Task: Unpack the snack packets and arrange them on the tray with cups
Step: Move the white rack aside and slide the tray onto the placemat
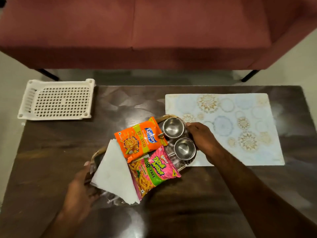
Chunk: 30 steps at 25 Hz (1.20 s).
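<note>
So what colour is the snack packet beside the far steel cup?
The snack packet is orange with a green band; head view.

Only bare skin showing tbh: left hand (80,189) and right hand (202,136) bare, both forearms (243,179) uncovered right to the frame edge.

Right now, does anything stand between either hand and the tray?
Nothing visible. The left hand holds the tray at its napkin end; the right hand holds the end beside the cups.
</note>
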Available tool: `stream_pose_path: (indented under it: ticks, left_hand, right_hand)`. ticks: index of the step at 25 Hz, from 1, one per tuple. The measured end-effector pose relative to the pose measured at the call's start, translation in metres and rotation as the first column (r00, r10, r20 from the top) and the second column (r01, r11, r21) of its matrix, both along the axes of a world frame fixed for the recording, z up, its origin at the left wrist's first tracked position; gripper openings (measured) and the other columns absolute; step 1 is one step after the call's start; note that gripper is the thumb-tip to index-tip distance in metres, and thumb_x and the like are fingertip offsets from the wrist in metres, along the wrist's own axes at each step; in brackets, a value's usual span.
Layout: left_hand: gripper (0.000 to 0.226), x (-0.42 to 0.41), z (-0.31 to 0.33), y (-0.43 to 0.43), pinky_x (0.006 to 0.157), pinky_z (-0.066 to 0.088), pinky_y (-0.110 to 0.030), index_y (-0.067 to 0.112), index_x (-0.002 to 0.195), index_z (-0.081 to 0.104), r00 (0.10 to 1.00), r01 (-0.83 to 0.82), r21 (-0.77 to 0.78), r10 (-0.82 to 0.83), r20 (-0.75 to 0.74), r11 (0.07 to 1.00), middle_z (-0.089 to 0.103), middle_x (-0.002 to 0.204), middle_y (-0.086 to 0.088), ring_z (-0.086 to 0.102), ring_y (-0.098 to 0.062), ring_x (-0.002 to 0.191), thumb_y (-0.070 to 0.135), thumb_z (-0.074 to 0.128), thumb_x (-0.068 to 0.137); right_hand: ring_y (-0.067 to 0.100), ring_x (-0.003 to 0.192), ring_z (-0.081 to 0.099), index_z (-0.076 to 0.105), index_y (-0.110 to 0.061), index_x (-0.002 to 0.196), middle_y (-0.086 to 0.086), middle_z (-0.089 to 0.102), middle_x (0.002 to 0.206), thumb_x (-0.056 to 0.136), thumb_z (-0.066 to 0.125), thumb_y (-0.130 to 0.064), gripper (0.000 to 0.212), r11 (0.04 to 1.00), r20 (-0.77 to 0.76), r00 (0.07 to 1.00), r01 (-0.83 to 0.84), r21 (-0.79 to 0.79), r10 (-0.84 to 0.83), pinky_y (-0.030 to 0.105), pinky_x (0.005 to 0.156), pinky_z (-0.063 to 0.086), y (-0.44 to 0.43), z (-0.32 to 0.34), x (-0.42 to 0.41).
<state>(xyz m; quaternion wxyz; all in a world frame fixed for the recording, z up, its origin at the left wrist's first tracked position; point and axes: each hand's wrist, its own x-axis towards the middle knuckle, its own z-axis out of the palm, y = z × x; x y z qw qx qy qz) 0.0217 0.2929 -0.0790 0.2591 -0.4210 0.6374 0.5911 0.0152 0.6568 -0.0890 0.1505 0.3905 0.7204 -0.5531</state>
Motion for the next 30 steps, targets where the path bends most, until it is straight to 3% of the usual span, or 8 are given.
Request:
stream_pose_path:
  ticks: [3,7,12,14,17,24,26,30]
  left_hand:
    - [0.039,-0.020,-0.009,0.072,0.072,0.051,-0.040,0.022,0.115,0.070,0.995,0.097,-0.001,-0.097,-0.032,0.995,0.073,0.107,-0.004,0.068,-0.030,0.091,0.050,0.055,0.093]
    - [0.031,-0.043,-0.026,0.163,0.069,0.051,-0.036,0.025,0.098,0.072,0.984,0.167,0.003,-0.166,-0.062,0.986,0.076,0.086,0.002,0.069,-0.025,0.079,0.051,0.057,0.092]
    - [0.029,-0.069,-0.045,0.247,0.060,0.051,-0.030,0.026,0.098,0.071,0.957,0.275,0.048,-0.269,-0.107,0.960,0.078,0.076,0.007,0.073,-0.013,0.063,0.049,0.054,0.095]
    - [0.029,-0.077,-0.050,0.270,0.063,0.054,-0.033,0.026,0.100,0.070,0.951,0.299,0.026,-0.295,-0.094,0.954,0.078,0.076,0.006,0.072,-0.018,0.074,0.049,0.054,0.094]
    - [0.039,-0.088,-0.057,0.295,0.083,0.057,-0.046,0.025,0.118,0.068,0.940,0.337,-0.002,-0.336,-0.065,0.942,0.074,0.103,-0.004,0.068,-0.028,0.095,0.052,0.053,0.094]
    - [0.039,-0.098,-0.069,0.324,0.082,0.056,-0.041,0.026,0.123,0.066,0.944,0.322,-0.085,-0.327,-0.042,0.943,0.070,0.117,-0.004,0.066,-0.026,0.101,0.050,0.053,0.095]
    - [0.040,-0.098,-0.071,0.327,0.096,0.053,-0.047,0.024,0.124,0.065,0.940,0.329,-0.121,-0.336,-0.050,0.937,0.067,0.126,-0.003,0.063,-0.027,0.112,0.049,0.052,0.096]
    - [0.025,-0.097,-0.073,0.327,0.101,0.049,-0.050,0.028,0.098,0.067,0.938,0.325,-0.146,-0.339,-0.075,0.934,0.068,0.121,0.000,0.063,-0.024,0.110,0.048,0.052,0.096]
  right_hand:
    - [0.023,0.093,0.070,0.069,-0.027,0.081,-0.003,0.073,0.092,0.105,0.054,-0.040,0.031,0.995,-0.018,0.995,0.094,0.015,-0.094,0.053,0.099,0.056,0.069,0.002,0.019]
    - [0.019,0.077,0.063,0.068,-0.024,0.078,-0.003,0.068,0.078,0.104,0.054,-0.040,0.033,0.974,-0.011,0.974,0.227,0.006,-0.227,0.043,0.077,0.055,0.151,-0.007,0.043]
    - [0.019,0.083,0.065,0.068,-0.024,0.086,-0.001,0.068,0.086,0.105,0.051,-0.042,0.031,0.932,0.031,0.933,0.361,-0.029,-0.360,0.036,0.073,0.054,0.224,-0.026,0.064]
    - [0.021,0.090,0.067,0.069,-0.023,0.091,0.002,0.070,0.094,0.105,0.052,-0.043,0.029,0.924,0.053,0.924,0.381,-0.037,-0.379,0.038,0.076,0.055,0.244,-0.034,0.068]
    - [0.022,0.096,0.067,0.069,-0.022,0.098,0.005,0.069,0.102,0.105,0.052,-0.044,0.029,0.912,0.078,0.912,0.407,-0.046,-0.403,0.038,0.076,0.055,0.264,-0.045,0.071]
    - [0.021,0.091,0.065,0.068,-0.020,0.099,0.002,0.066,0.093,0.104,0.051,-0.043,0.029,0.896,0.129,0.893,0.441,-0.056,-0.431,0.039,0.077,0.057,0.283,-0.063,0.071]
    - [0.020,0.087,0.065,0.068,-0.022,0.096,0.001,0.065,0.089,0.104,0.051,-0.043,0.028,0.898,0.126,0.895,0.437,-0.060,-0.427,0.039,0.076,0.057,0.285,-0.067,0.071]
    - [0.018,0.082,0.062,0.068,-0.022,0.092,0.001,0.064,0.086,0.104,0.051,-0.040,0.028,0.900,0.103,0.899,0.432,-0.054,-0.425,0.042,0.080,0.055,0.287,-0.072,0.071]
